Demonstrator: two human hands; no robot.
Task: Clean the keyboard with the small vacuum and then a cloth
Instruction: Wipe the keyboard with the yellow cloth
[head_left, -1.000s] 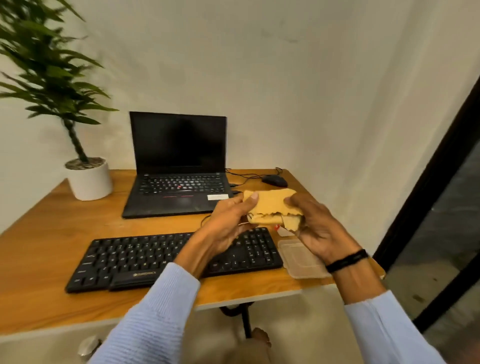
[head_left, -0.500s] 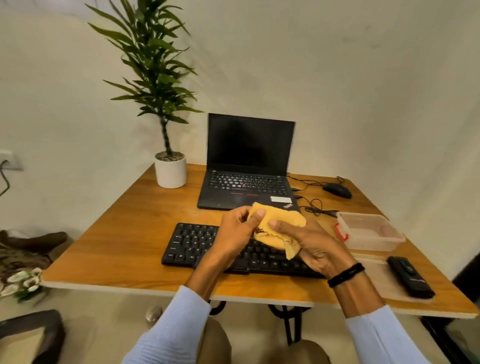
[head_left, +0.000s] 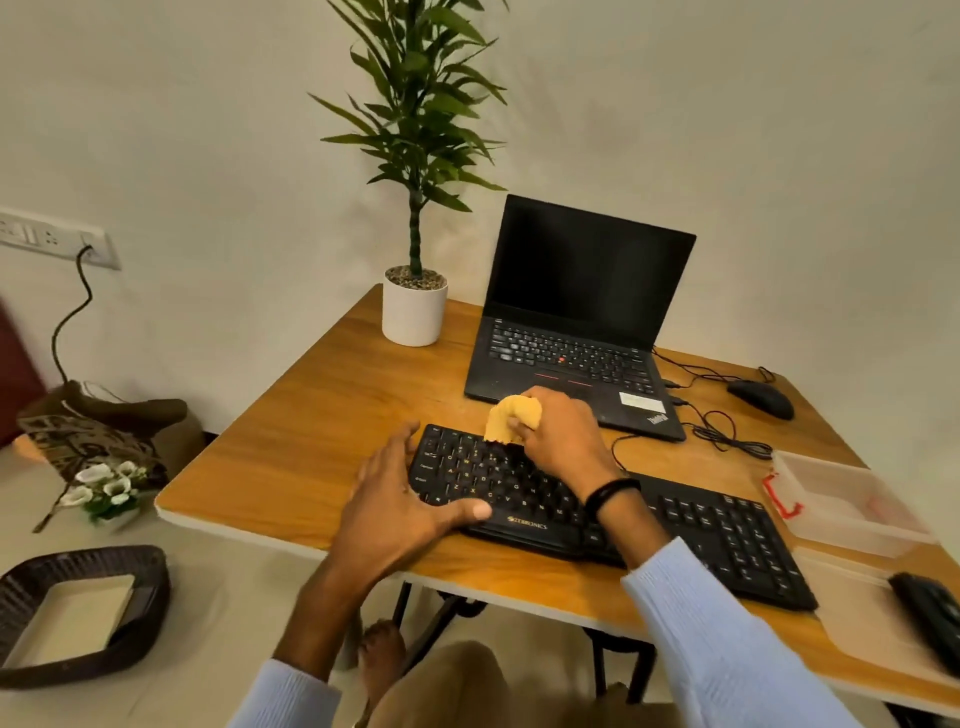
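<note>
Right hand (head_left: 563, 441) grips the bunched cloth (head_left: 511, 415), likely soft and light, on the keyboard (head_left: 701, 525) at its far-left keys; left hand (head_left: 395, 504), fingers spread, rests at its near-left edge.

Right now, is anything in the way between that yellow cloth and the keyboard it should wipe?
Nothing visible does. The right hand holds the cloth at the far left keys of the keyboard. The left hand rests on the keyboard's left end, beside the cloth, not under it.
</note>
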